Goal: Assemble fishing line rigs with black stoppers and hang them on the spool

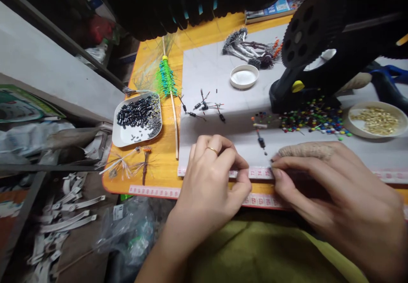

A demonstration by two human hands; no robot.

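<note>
pink tape measure [259,173] flat along grey mat edge [216,117].

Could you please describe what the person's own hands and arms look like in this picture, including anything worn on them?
Both hands are bare, without gloves, and no sleeves show on either forearm. The left hand wears a thin gold-coloured ring on one finger. The right hand has a beige knitted cover over one finger, like a woven finger guard. Nails are short and unpainted.

Bright, even light on the desk; edges dim, curved and stretched.
</note>
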